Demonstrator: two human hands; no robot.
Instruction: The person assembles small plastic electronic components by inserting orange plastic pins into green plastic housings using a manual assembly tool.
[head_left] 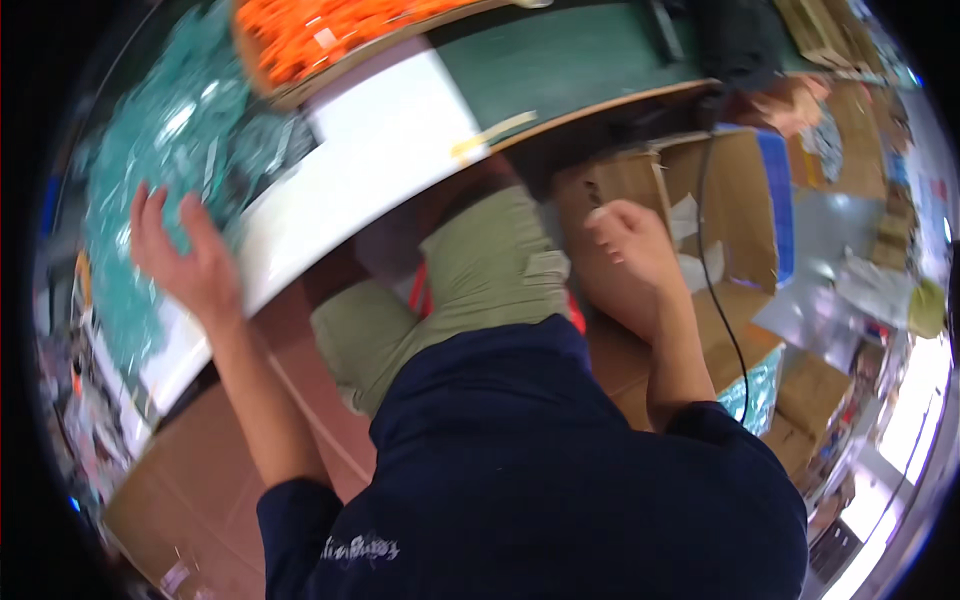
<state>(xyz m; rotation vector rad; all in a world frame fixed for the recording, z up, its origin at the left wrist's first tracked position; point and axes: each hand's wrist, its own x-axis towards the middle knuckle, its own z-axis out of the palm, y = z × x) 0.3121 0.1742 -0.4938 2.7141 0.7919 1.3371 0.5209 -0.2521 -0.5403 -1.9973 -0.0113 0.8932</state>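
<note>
My left hand (190, 262) is held with fingers spread over the near side of a heap of teal clear plastic bags (150, 130). Nothing shows in its grasp. The heap lies at the left end of a white tabletop (350, 155). My right hand (635, 242) is raised beside an open cardboard box (715, 185), its fingers curled together. A small dark spot (593, 192) shows at its fingertips; whether it is a held piece or a mark on the cardboard behind is unclear.
At the far edge stands a carton of small orange pieces (350, 35). A green work surface (570, 60) adjoins the white tabletop. A black cable (710, 270) hangs down past the cardboard box, next to a blue crate (776, 200). Another person's hand (795, 105) shows at far right.
</note>
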